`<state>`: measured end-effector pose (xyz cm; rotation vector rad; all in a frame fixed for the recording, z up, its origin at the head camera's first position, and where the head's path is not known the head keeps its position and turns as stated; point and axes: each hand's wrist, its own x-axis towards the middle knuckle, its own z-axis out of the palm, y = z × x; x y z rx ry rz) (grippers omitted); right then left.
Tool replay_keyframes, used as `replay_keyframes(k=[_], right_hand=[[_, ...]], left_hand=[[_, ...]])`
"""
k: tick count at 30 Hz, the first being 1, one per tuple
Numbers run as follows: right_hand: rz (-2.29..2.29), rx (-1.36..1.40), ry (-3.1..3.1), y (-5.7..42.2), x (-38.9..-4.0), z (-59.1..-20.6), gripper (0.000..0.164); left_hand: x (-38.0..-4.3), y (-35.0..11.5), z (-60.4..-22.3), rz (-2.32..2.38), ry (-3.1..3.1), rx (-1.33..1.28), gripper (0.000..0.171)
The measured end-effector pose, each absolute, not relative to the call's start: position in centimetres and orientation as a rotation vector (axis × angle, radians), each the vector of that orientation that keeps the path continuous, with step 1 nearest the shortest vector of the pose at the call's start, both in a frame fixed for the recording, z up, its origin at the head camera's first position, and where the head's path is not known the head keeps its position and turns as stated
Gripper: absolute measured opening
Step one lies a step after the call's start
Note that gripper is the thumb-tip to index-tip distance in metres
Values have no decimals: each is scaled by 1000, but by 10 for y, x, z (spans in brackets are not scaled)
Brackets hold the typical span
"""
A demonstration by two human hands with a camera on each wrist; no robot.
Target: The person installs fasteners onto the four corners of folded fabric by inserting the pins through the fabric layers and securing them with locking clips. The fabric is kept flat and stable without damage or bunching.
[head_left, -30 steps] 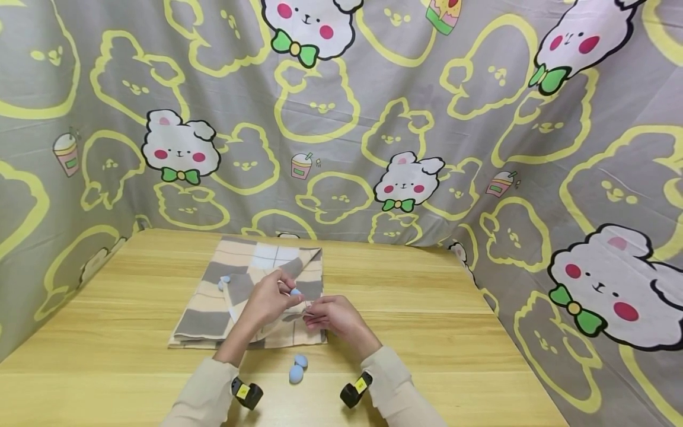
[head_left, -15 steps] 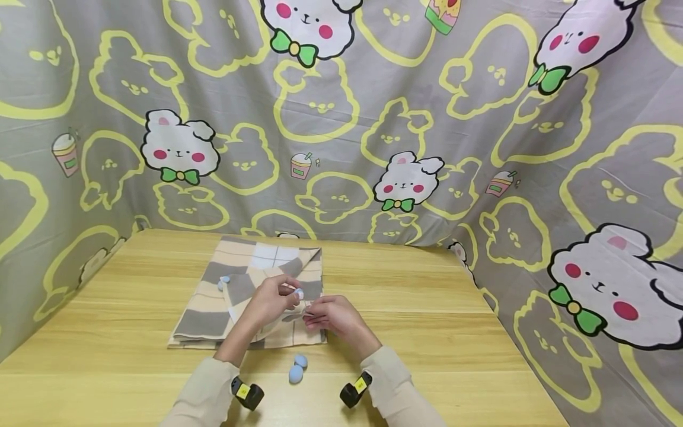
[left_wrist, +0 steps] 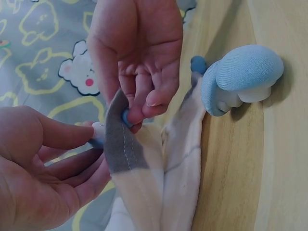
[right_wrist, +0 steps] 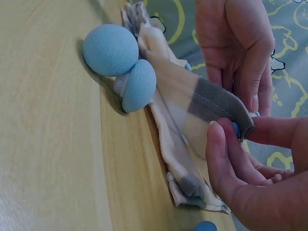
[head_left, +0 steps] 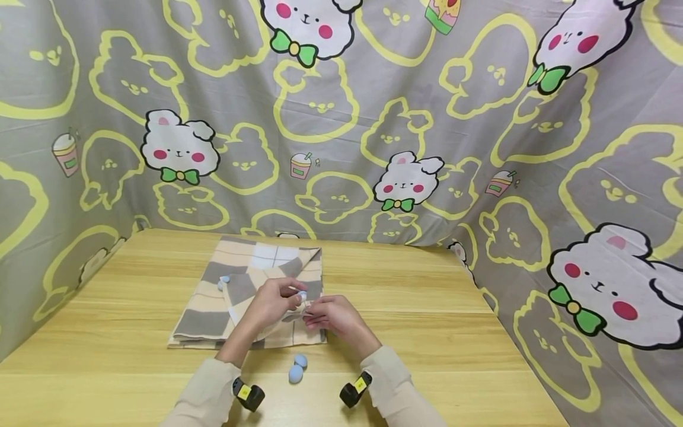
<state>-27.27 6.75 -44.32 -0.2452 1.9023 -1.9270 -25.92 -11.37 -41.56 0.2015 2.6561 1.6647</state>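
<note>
A folded plaid cloth (head_left: 205, 323) in beige, grey and white lies on the table. My left hand (head_left: 272, 303) pinches a small blue-and-white mushroom-shaped clip piece (left_wrist: 97, 132) between thumb and fingers, right at the cloth's grey corner (left_wrist: 117, 137). On the other side of that raised corner, my right hand (head_left: 336, 317) pinches the fabric edge together with a small blue piece (right_wrist: 236, 128), mostly covered by the fingers. Another pair of blue pieces (head_left: 223, 283) sits on the left part of the cloth.
Two blue mushroom-shaped pieces with white undersides (head_left: 296, 370) lie against each other on the wooden table (head_left: 416, 332), between the forearms. A grey curtain (head_left: 331, 154) with cartoon print surrounds the table at the back and sides.
My left hand has turned the clip piece so that its white side shows, and moved it slightly right towards the cloth corner. My right hand and the cloth stay still.
</note>
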Motion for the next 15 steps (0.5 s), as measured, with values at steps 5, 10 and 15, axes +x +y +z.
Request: replay_keyframes(k=[5,10,15], right_hand=[[-1928,-238,1904,67,-273,-444,26],[-1937,-246,1894,67,-273,-444,30],[-1943,-250,1886,67,-273,-444,29]], left_hand=[[-258,-115,-414,1621,2715,233,18],[-259,-116,-413,1603,2733,262,19],[-260,-115,-412,1613,2731,258,17]])
